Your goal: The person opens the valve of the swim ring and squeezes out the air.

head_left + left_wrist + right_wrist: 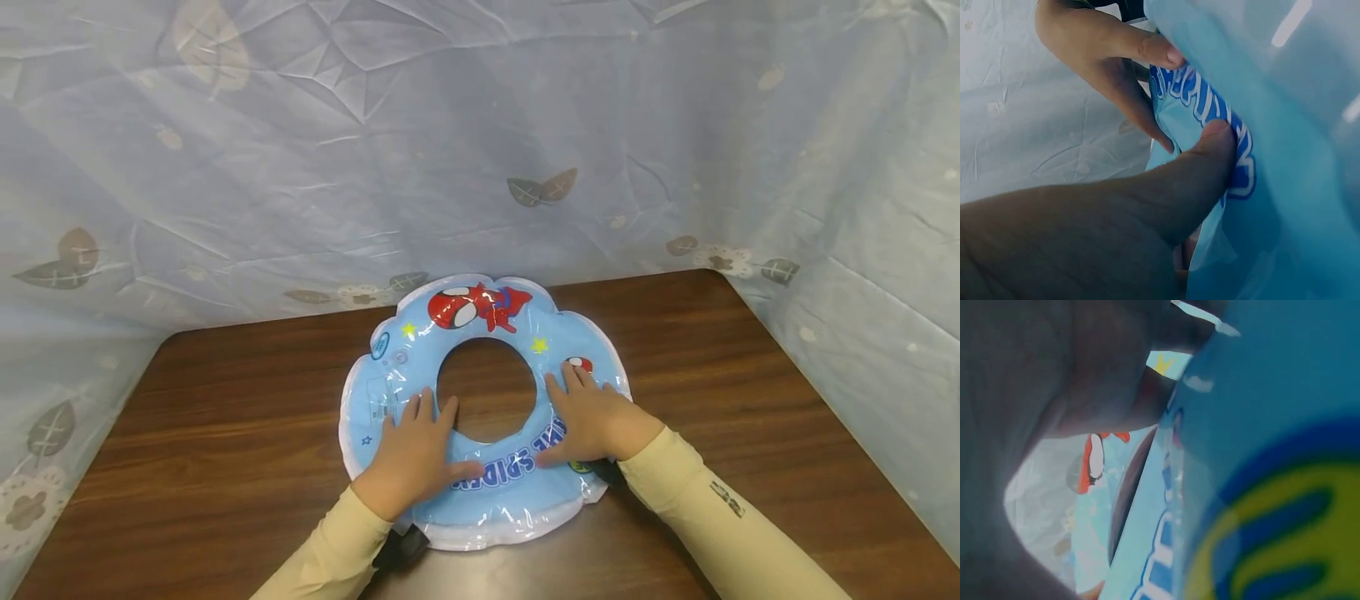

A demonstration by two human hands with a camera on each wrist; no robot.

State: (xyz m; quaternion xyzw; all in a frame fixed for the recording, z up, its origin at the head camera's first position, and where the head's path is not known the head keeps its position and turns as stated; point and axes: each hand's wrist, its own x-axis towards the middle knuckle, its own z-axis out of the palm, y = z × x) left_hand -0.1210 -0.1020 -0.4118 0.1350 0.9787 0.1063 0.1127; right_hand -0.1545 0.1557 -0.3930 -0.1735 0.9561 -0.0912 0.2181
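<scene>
A light-blue inflatable swim ring (480,512) with a white edge lies on the table, puffed out with air. A red cartoon figure (480,307) is printed on its far side, and blue lettering on its near side is upside down to me. My left hand (412,458) rests on the near left part, fingers spread, its thumb (1210,147) touching the lettering in the left wrist view. On the near right part lies my right hand (592,421), fingers spread too. In the right wrist view that hand darkens the left side, beside a yellow and blue print (1291,531).
The ring lies on a dark wood-grain table (247,417). A pale patterned cloth (420,150) hangs behind the table and along its sides. Dark wrist devices (402,547) sit under both sleeved wrists.
</scene>
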